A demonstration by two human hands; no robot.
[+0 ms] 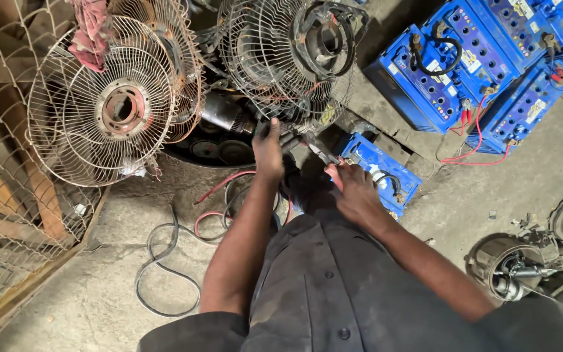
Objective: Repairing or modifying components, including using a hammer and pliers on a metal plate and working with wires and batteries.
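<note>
I look down over my dark shirt at a concrete floor. My left hand (pixel 268 148) reaches forward and its fingers close around a dark part at the base of a rusty wire fan guard (pixel 281 58). My right hand (pixel 354 190) grips the handles of dark pliers (pixel 318 151), whose jaws point up-left toward my left hand. The pliers' tip sits just below the fan guard. What the jaws bite on is hidden.
Another rusty fan guard (pixel 109 107) with a pink rag leans at the left beside a wire-mesh fence (pixel 1 195). Several blue batteries (pixel 470 65) with clip leads lie at the upper right, one blue battery (pixel 379 169) by my right hand. Black and red cables (pixel 177 234) coil below. Motor housings (pixel 509 267) sit at right.
</note>
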